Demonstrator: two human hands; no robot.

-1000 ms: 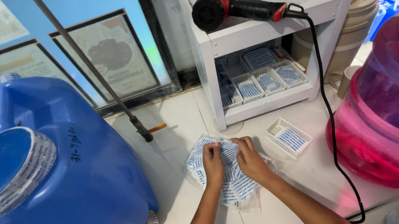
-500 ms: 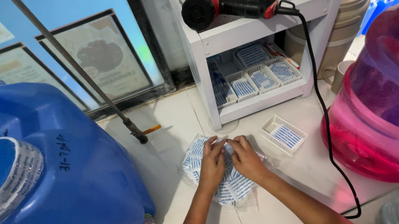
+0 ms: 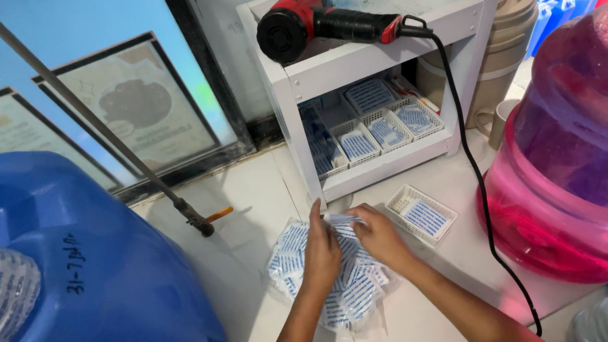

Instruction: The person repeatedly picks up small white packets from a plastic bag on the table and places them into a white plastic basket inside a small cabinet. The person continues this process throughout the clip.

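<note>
A clear plastic bag of small white-and-blue seals (image 3: 343,291) lies on the white tiled surface in front of me. My left hand (image 3: 320,254) and my right hand (image 3: 379,236) rest on top of it, side by side. Between their fingertips they pinch one small seal (image 3: 342,218) just above the bag. A small white basket (image 3: 422,214) with more seals sits right of my right hand.
A large blue water container (image 3: 55,292) fills the left. A pink water jug (image 3: 601,148) stands at right. Behind the bag is a white shelf unit (image 3: 372,62) with baskets of seals, a red heat gun (image 3: 313,21) on top, its black cord (image 3: 474,168) trailing down.
My view has shifted a little. Both hands stay on the bag, and their fingertips have come together on one small seal at the bag's far edge.
</note>
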